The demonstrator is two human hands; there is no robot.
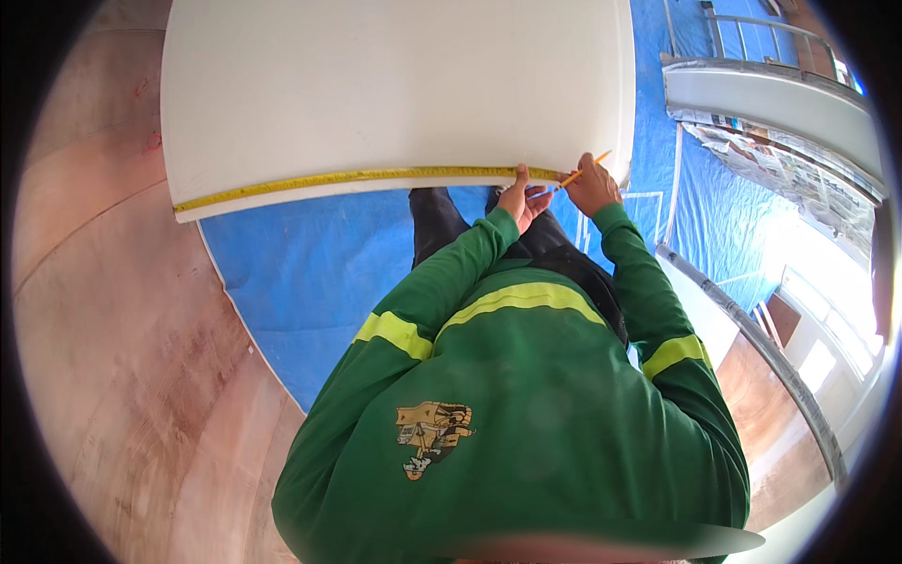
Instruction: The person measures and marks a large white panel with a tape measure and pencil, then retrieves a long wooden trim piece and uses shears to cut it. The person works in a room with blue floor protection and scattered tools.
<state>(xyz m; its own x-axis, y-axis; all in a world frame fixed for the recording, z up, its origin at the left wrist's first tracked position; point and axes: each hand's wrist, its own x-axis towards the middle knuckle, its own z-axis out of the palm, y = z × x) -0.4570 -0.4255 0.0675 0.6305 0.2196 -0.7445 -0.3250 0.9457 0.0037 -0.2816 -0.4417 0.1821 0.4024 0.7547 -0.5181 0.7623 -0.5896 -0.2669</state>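
A broad white board [404, 94], smooth and matte, lies with its long straight edge toward the person; the lens bows that edge a little. Along it runs the tape [348, 177], a thin yellow ribbon with fine dark markings, flat on the board from near its left corner across to the hands. The left hand [528, 201] is at the tape's right part, thumb upright against the ribbon, the other fingers loosely bent below the edge and apart from the thumb; how hard the thumb presses, I cannot tell. The right hand [596, 188], just beside it near the board's right corner, has its thumb and fingers clamped on a slim yellow pencil [569, 179], tilted with its lower end toward the tape. Under the board spreads a blue sheet [291, 263], creased and slightly glossy. To the left, the brown floor [141, 357] is blotchy, with pale smears and thin seams. The green shirt [526, 404] is soft cloth with 3 lime bands in view, 1 on the front and 1 on each sleeve. At the right are a round grey pipe [770, 355] and crumpled newspaper [813, 179] below a smooth white slab [752, 96].
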